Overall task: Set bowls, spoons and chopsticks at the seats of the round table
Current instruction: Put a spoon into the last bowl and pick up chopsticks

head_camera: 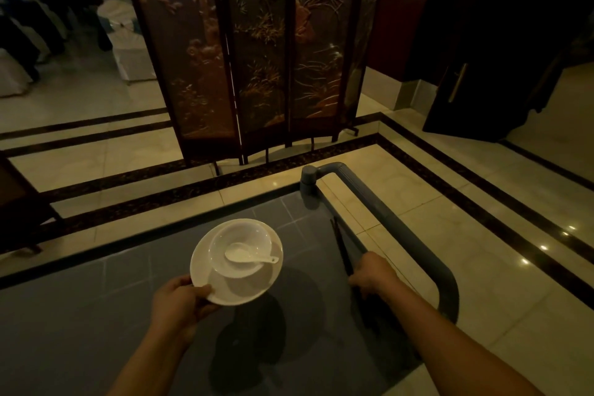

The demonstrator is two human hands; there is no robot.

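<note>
1. White bowl (239,243) sits on a white plate (225,294), toward the plate's far side. A white soup spoon (249,255) lies inside the bowl, handle pointing right.
2. L hand (180,305) grips the plate at its near-left rim, thumb on top, fingers curled under. The stack is held up over the grey cart top (96,315), about mid-way across, w/ its shadow on the surface below.
3. R hand (374,273) is at the cart's right edge, fingers curled down round the near ends of dark chopsticks (340,243). The sticks point away toward the far-right corner.
4. Grey tubular cart handle (418,244) runs along that right edge, just beside the R hand, and bends down at the far-right corner.
5. Beyond the cart's far edge: glossy cream floor tiles (466,267) w/ dark border strips.
6. Further back stands a carved folding screen (257,58), upright. A white-covered chair (135,58) sits behind it on the left, dim.
</note>
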